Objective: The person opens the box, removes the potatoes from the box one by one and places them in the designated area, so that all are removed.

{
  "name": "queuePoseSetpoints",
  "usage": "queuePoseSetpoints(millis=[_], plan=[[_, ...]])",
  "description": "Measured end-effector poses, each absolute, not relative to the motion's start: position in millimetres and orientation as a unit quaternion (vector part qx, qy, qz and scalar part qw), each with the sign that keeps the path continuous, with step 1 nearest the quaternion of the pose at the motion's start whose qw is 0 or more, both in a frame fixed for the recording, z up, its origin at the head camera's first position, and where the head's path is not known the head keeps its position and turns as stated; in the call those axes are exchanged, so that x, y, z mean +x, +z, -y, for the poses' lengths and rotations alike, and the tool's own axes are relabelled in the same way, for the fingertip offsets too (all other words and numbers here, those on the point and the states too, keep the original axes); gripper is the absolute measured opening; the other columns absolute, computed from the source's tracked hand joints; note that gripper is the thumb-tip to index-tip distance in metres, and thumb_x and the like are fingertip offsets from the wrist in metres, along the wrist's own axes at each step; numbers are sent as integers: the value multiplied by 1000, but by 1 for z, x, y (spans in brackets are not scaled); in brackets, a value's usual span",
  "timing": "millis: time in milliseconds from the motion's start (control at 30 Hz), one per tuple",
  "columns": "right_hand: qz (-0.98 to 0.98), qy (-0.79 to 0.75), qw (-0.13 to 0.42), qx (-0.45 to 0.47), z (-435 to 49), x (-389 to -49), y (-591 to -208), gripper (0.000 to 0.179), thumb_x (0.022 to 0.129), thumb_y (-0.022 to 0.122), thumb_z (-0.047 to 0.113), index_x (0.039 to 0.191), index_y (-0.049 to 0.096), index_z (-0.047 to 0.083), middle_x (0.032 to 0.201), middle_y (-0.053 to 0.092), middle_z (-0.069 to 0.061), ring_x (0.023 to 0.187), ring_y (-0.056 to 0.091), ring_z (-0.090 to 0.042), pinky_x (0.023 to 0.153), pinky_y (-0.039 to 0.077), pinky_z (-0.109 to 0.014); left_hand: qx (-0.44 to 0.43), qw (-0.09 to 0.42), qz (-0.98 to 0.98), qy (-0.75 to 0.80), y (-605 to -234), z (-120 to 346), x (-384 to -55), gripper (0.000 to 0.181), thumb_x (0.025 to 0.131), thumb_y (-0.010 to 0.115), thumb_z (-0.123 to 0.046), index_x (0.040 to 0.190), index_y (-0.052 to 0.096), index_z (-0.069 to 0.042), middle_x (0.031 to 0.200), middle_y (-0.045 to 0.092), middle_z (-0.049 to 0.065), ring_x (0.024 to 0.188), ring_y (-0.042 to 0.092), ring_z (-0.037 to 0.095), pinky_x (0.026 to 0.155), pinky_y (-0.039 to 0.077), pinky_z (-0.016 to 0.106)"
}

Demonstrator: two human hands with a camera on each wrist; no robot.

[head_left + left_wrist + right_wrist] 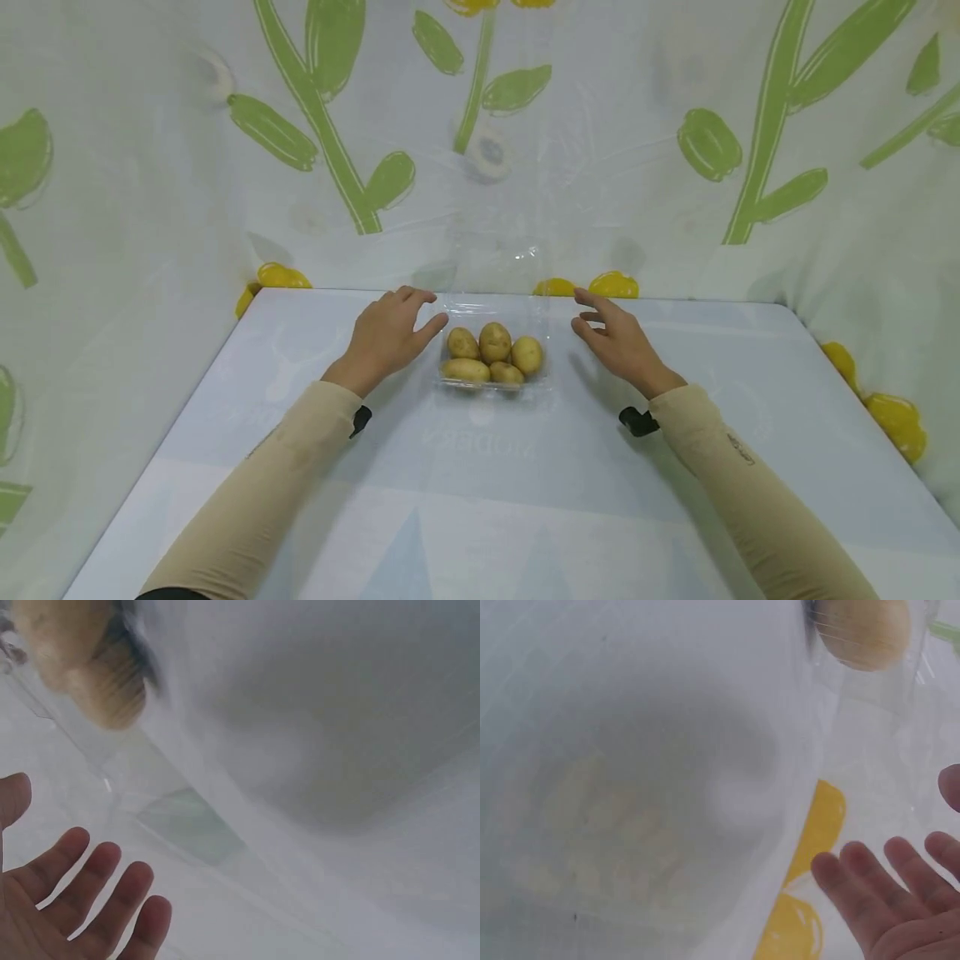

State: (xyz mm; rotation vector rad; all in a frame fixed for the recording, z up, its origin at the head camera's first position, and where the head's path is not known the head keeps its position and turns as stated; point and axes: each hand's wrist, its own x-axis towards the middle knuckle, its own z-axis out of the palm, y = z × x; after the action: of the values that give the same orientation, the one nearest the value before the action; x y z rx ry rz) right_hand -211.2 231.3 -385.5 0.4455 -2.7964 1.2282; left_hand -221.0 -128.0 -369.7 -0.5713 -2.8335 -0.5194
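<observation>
A clear plastic clamshell box [540, 380] stands near the table's back edge, its transparent lid [495, 267] raised at the rear. Several yellow-brown potatoes [495, 342] lie inside it. My left hand [387, 335] hovers just left of the box, fingers apart and thumb toward the rim; whether the thumb touches the plastic is unclear. To the right, apart from the box, my right hand [617, 340] has its fingers loosely extended. Both wrist views show spread fingers holding nothing, with the left hand [82, 900] and right hand [900, 900] close to the potato-filled box.
The box rests on a pale printed table [480, 500]. Behind and at both sides hangs a whitish curtain [585, 167] with green leaves and yellow flowers, meeting the table's back edge close behind the box.
</observation>
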Motion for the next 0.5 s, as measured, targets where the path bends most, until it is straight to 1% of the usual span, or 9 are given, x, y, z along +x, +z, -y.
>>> queuePoseSetpoints(millis=[100, 200, 367, 500], plan=[[905, 398, 36, 144, -234, -207, -383, 59, 104, 59, 20, 157, 36, 6, 157, 41, -13, 135, 51, -37, 106, 45, -52, -198, 90, 960, -177, -368, 128, -209, 59, 100, 56, -55, 135, 63, -8, 137, 60, 12, 114, 61, 38, 90, 51, 54], [906, 395, 38, 143, -234, -204, -379, 61, 104, 60, 22, 157, 35, 7, 159, 39, -12, 136, 48, -37, 106, 45, -53, -201, 78, 961, -175, -368, 129, -197, 66, 97, 58, -60, 138, 61, -9, 141, 58, 9, 118, 60, 37, 92, 50, 54], [911, 381, 50, 150, -231, -201, -375, 62, 103, 62, 24, 157, 35, 8, 159, 38, -11, 136, 49, -36, 105, 46, -52, -226, 67, 958, -164, -370, 130, -184, 78, 92, 58, -68, 143, 57, -8, 149, 53, 7, 126, 56, 36, 98, 48, 56], [910, 382, 47, 157, -226, -199, -371, 64, 102, 63, 23, 158, 35, 9, 159, 38, -11, 135, 49, -36, 105, 47, -52, -236, 46, 958, -158, -374, 131, -179, 88, 89, 58, -73, 149, 52, -9, 155, 47, 6, 131, 52, 36, 99, 46, 57]])
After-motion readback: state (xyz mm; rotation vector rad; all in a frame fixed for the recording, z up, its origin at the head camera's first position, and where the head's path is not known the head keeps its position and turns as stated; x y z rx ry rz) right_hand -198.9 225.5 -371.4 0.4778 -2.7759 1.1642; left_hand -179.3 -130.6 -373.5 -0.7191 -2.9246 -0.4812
